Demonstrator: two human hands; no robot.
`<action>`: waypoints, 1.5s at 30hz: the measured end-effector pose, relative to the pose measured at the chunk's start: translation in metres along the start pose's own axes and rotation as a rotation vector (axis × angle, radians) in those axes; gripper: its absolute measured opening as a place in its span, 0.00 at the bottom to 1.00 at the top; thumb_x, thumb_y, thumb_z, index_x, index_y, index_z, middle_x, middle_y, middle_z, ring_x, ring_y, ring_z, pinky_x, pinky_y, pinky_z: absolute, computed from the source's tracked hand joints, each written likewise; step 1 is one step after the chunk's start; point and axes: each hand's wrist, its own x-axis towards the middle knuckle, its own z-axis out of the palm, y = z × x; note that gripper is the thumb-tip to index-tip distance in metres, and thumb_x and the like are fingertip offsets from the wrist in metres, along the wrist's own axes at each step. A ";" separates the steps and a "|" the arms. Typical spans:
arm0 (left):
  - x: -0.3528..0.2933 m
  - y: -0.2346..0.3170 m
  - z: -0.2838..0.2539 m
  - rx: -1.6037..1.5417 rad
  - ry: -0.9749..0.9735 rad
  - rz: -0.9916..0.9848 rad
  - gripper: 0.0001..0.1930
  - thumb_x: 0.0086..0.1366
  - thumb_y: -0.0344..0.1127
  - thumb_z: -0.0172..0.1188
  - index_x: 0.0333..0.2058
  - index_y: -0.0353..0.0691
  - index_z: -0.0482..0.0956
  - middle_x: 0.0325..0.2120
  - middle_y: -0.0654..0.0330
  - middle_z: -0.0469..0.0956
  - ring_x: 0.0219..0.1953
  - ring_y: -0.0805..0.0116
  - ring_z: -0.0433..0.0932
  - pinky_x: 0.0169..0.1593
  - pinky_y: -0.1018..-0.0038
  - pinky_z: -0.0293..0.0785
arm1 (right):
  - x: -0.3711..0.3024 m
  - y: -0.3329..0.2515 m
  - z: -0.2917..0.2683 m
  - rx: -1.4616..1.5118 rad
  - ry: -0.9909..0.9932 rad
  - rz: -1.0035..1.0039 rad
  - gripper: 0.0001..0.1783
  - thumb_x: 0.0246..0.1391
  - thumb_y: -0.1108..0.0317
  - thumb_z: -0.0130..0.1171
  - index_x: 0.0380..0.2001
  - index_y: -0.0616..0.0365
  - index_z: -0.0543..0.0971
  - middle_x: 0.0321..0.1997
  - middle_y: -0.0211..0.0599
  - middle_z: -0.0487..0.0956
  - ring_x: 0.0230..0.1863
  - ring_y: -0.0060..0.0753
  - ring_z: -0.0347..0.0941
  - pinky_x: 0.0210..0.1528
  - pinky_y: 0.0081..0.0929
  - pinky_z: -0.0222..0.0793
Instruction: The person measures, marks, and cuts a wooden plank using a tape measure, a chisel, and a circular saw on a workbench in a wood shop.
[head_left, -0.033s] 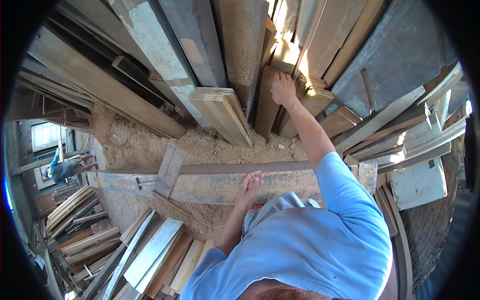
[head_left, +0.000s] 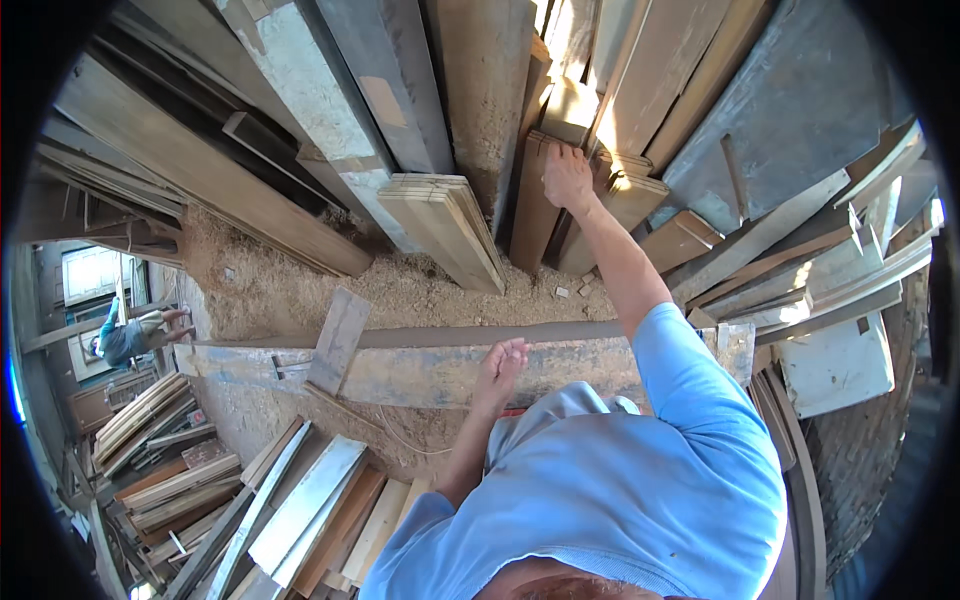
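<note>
At the far left, another person (head_left: 130, 342) is appearing beyond some stacked timber (head_left: 145, 420). A grey plank (head_left: 340, 335) is lying across a long worn beam (head_left: 430, 373). Behind it, a pale bundle of boards (head_left: 440, 225) is standing at a tilt. The left hand (head_left: 497, 375) is hovering over or beside the beam, its fingers loosely curled, with nothing showing in it. Farther right, a brown stack of boards (head_left: 533, 205) is standing upright, and the right hand (head_left: 568, 178) is reaching its top end; whether the fingers are gripping or only touching, I cannot tell. The work seems to be at the contact stage: the boards are already standing grouped, and none is visibly being lifted clear. A sunlit stack (head_left: 630, 205) is leaning just beside that hand. No container is showing distinctly.
</note>
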 end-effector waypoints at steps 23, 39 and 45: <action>-0.002 -0.051 -0.015 1.074 -0.454 0.206 0.28 0.69 0.46 0.60 0.65 0.42 0.70 0.59 0.42 0.76 0.62 0.40 0.74 0.67 0.52 0.69 | -0.220 -0.023 -0.026 0.337 -0.420 0.274 0.20 0.44 0.55 0.69 0.39 0.56 0.85 0.40 0.50 0.87 0.46 0.55 0.84 0.52 0.46 0.80; 0.013 -0.119 -0.116 -0.481 -0.197 -0.593 0.44 0.75 0.63 0.49 0.75 0.37 0.48 0.66 0.39 0.66 0.60 0.39 0.74 0.65 0.40 0.70 | -0.300 -0.201 -0.255 0.379 -0.143 -0.161 0.27 0.43 0.62 0.74 0.48 0.63 0.84 0.38 0.54 0.86 0.41 0.58 0.84 0.45 0.47 0.78; 0.039 -0.115 -0.084 -0.832 -0.127 -0.554 0.43 0.69 0.73 0.45 0.69 0.44 0.58 0.65 0.48 0.68 0.64 0.39 0.70 0.65 0.36 0.67 | -0.406 -0.233 -0.305 0.566 0.046 -0.204 0.30 0.42 0.63 0.76 0.50 0.63 0.83 0.37 0.51 0.86 0.39 0.56 0.84 0.41 0.44 0.77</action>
